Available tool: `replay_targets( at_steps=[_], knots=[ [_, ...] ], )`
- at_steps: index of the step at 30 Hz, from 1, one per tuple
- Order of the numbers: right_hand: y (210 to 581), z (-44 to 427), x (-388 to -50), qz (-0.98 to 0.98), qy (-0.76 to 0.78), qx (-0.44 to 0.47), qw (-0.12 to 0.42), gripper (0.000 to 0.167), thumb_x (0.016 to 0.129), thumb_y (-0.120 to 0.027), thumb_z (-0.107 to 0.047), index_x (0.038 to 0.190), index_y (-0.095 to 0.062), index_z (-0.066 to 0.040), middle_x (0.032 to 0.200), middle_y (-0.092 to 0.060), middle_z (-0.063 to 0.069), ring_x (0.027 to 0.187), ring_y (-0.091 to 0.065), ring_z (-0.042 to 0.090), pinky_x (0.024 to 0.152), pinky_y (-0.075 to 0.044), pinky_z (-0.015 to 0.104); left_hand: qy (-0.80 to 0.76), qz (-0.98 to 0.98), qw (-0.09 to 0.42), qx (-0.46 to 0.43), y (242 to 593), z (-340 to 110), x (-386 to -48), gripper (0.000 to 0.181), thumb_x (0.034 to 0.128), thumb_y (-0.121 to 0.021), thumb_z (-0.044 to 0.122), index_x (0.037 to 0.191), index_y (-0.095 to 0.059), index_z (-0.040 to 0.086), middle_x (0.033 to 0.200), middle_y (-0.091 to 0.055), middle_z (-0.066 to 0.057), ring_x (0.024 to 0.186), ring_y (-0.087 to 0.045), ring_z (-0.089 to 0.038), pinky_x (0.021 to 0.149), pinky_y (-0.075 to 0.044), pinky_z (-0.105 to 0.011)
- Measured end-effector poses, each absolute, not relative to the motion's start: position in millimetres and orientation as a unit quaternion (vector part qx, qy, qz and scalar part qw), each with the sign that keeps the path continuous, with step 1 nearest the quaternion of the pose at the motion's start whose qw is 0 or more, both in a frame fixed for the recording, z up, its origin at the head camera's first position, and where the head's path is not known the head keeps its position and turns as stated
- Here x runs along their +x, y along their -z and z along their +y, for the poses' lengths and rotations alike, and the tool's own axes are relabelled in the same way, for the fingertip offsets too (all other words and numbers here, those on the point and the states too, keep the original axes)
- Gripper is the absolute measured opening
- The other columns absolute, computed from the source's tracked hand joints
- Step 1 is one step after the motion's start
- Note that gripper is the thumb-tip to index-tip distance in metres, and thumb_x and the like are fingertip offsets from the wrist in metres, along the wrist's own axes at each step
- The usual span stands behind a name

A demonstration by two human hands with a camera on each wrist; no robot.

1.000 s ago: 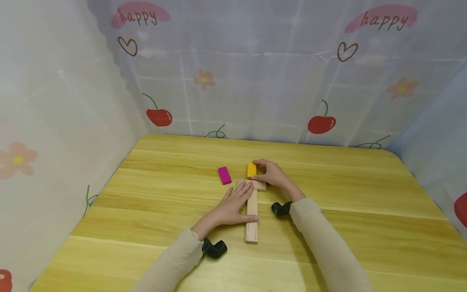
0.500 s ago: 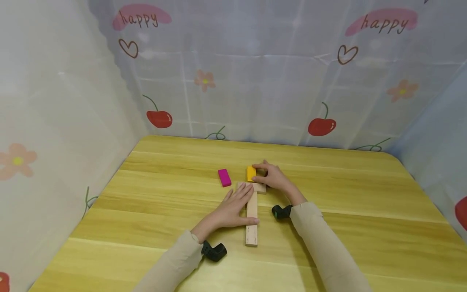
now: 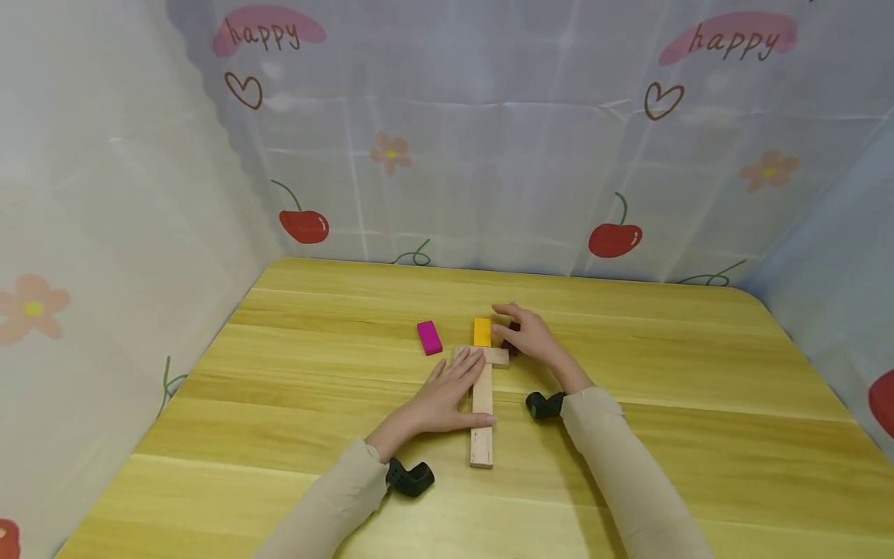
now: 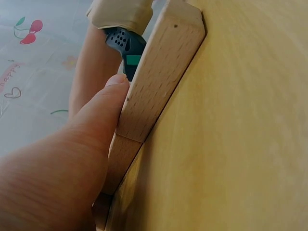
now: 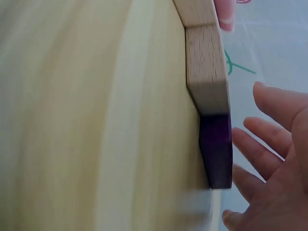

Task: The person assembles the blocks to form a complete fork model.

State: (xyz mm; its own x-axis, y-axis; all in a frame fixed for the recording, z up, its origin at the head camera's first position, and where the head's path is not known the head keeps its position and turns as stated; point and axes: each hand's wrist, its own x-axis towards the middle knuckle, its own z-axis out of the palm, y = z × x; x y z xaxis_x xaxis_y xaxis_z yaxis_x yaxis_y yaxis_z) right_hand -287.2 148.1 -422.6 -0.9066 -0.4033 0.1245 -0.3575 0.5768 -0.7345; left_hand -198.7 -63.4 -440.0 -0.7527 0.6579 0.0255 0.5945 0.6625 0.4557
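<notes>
My left hand lies with fingers spread over plain wooden blocks laid in a T. Its fingertips rest on the crosspiece block, its thumb on the upright strip. In the left wrist view the thumb lies along a wooden block. A yellow block lies just behind the crosspiece. Right of it, my right hand holds nothing, its fingers apart and slightly bent. Partly hidden under that hand is a dark purple block; the right wrist view shows this purple block beside the wooden blocks.
A magenta block lies left of the yellow one. Black wrist cameras stick out from both cuffs. Behind the wooden table hangs a printed curtain.
My right hand has let go of the yellow block and moved a little right, leaving more of the dark purple block in sight. My left hand stays on the wooden blocks.
</notes>
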Motion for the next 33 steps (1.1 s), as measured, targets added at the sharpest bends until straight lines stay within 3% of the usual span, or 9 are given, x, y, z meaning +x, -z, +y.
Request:
replay_targets(
  at_steps=[5,9,12,20,26,33],
  knots=[
    [422,152,-287,0.888,0.410,-0.208,0.021,0.046,0.095,-0.057,-0.015,0.135,-0.045,0.007,0.126,-0.053,0.024,0.116,-0.049,0.036,0.097,-0.037,0.049,-0.225,0.910,0.074,0.341,438,-65,-198,0.097,0.0840,-0.053,0.064,0.151,-0.008,0.010,0.156,-0.001,-0.002,0.139,0.008,-0.016,0.109,0.002,-0.046],
    [420,154,-288,0.890,0.405,-0.206,0.027,0.046,0.096,-0.056,-0.015,0.135,-0.045,0.005,0.118,-0.058,0.022,0.109,-0.054,0.034,0.093,-0.041,0.047,-0.223,0.911,0.073,0.341,437,-66,-199,0.097,0.0840,-0.053,0.064,0.151,-0.008,0.011,0.156,-0.001,-0.002,0.139,0.008,-0.016,0.109,0.002,-0.047],
    [420,156,-290,0.889,0.409,-0.203,0.030,0.046,0.096,-0.055,-0.016,0.135,-0.045,0.004,0.117,-0.059,0.022,0.108,-0.055,0.034,0.092,-0.041,0.047,-0.223,0.909,0.071,0.344,438,-65,-200,0.096,0.0844,-0.052,0.064,0.151,-0.008,0.010,0.156,-0.002,-0.003,0.139,0.008,-0.017,0.109,0.001,-0.047],
    [412,164,-277,0.885,0.418,-0.207,0.006,0.051,0.095,-0.057,-0.015,0.139,-0.039,0.005,0.135,-0.045,0.025,0.125,-0.038,0.039,0.101,-0.029,0.054,-0.225,0.909,0.072,0.345,442,-65,-198,0.097,0.0845,-0.052,0.064,0.151,-0.008,0.009,0.156,-0.001,-0.004,0.139,0.007,-0.018,0.109,0.001,-0.048],
    [398,166,-240,0.886,0.413,-0.211,-0.007,0.054,0.093,-0.061,-0.017,0.139,-0.041,0.002,0.138,-0.043,0.021,0.128,-0.035,0.037,0.102,-0.027,0.054,-0.234,0.906,0.068,0.347,441,-66,-196,0.096,0.0846,-0.053,0.063,0.151,-0.009,0.008,0.155,-0.003,-0.006,0.140,0.005,-0.020,0.108,0.001,-0.049],
    [405,160,-190,0.883,0.376,-0.281,0.008,0.047,0.089,-0.066,-0.014,0.132,-0.051,-0.001,0.132,-0.051,0.016,0.123,-0.042,0.036,0.098,-0.034,0.054,-0.231,0.904,0.066,0.353,440,-64,-198,0.093,0.0872,-0.051,0.061,0.150,-0.010,0.006,0.155,-0.004,-0.006,0.140,0.005,-0.021,0.108,0.001,-0.049]
  ],
)
